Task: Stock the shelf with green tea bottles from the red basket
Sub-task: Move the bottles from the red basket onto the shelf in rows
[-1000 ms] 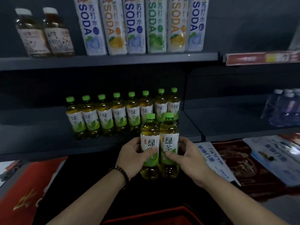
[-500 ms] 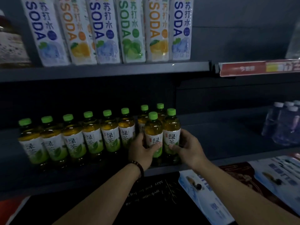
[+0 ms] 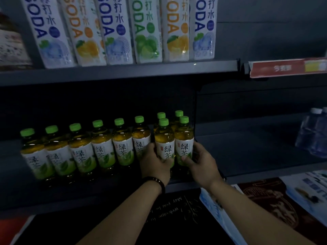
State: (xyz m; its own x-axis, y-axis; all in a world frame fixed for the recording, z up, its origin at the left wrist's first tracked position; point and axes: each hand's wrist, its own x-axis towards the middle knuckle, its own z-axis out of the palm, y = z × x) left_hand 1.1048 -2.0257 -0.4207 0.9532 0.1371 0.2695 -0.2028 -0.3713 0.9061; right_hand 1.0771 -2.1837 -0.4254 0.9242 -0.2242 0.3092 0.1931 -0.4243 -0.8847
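Two green tea bottles with green caps stand side by side at the right end of the dark middle shelf [image 3: 247, 172]. My left hand [image 3: 155, 164] grips the left bottle [image 3: 164, 138]; my right hand [image 3: 201, 163] grips the right bottle [image 3: 184, 137]. Both sit in front of two more bottles [image 3: 179, 114]. A row of several green tea bottles [image 3: 104, 144] runs off to the left along the same shelf. The red basket is out of view.
Tall soda bottles [image 3: 145, 30] line the upper shelf [image 3: 123, 71]. A red price strip [image 3: 286, 68] hangs at right. Clear water bottles [image 3: 315, 135] stand on the right shelf section. Posters [image 3: 276, 204] lie below the shelf edge.
Both hands carried the two bottles up and forward from below the shelf edge onto the shelf, in front of the row's right end. The view moved closer.
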